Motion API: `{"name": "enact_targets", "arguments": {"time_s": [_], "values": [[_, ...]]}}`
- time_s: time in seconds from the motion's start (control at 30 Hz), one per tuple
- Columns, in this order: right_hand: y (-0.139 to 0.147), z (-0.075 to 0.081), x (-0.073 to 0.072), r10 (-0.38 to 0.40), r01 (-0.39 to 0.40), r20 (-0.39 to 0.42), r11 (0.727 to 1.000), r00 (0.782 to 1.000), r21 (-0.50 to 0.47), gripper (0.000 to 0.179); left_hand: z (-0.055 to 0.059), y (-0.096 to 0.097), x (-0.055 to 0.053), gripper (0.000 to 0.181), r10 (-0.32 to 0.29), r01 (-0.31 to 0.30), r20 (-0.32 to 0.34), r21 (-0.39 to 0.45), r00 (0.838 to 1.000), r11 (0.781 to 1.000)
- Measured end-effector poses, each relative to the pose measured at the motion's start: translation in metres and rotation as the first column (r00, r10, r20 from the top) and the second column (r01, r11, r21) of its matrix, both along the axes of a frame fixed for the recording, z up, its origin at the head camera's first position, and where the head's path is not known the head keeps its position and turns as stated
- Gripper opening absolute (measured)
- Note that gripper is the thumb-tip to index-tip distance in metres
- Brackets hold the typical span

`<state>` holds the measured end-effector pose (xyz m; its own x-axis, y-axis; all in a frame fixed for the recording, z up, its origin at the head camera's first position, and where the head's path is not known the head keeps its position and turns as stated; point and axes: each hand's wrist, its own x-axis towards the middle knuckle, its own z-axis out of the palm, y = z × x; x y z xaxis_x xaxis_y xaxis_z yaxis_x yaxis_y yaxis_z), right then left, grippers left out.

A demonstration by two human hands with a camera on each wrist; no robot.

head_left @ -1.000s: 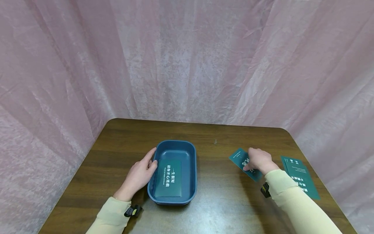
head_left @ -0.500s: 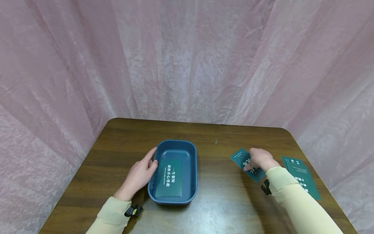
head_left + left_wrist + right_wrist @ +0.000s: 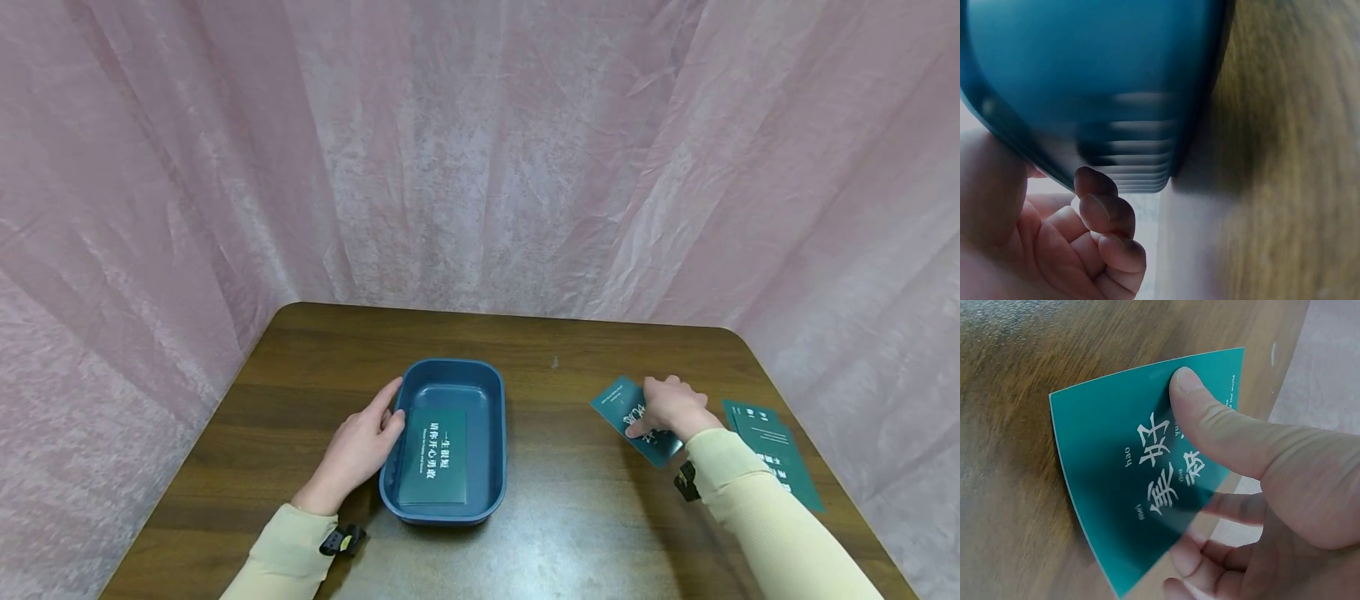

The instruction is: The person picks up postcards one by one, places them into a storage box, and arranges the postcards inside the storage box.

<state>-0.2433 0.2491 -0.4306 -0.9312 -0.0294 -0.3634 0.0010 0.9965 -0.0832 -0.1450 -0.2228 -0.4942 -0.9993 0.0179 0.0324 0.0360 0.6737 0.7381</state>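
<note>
A blue rectangular plastic box stands on the brown wooden table. Inside it lies a dark green card with white lettering. At the box's left rim, my left hand holds on with its thumb over the edge; the left wrist view has curled fingers against the outer wall. To the right, my right hand pinches a second green card, thumb on its printed face and fingers at its far edge and underneath. That card is slightly bowed and tilted, partly covered by the hand.
More green cards overlap in a pile near the table's right edge, partly behind the right sleeve. Pink velvet curtains hang behind and on both sides of the table.
My right hand has shifted slightly to the right, and its fingers have moved a little at the card's far edge. The left hand and the box stay as they were.
</note>
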Motion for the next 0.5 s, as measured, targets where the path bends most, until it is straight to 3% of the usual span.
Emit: {"name": "enact_targets", "arguments": {"time_s": [0.27,0.5], "values": [[0.004,-0.001,0.005,0.089,-0.089,-0.081,0.996,0.993,0.012,0.100,-0.001,-0.001,0.001,0.062,-0.003,0.003,0.006,0.004,1.000,1.000],[0.005,0.008,0.014,0.094,-0.105,-0.196,0.993,0.976,-0.048,0.060,-0.002,-0.002,0.000,0.062,-0.003,0.003,0.002,0.003,1.000,1.000]]}}
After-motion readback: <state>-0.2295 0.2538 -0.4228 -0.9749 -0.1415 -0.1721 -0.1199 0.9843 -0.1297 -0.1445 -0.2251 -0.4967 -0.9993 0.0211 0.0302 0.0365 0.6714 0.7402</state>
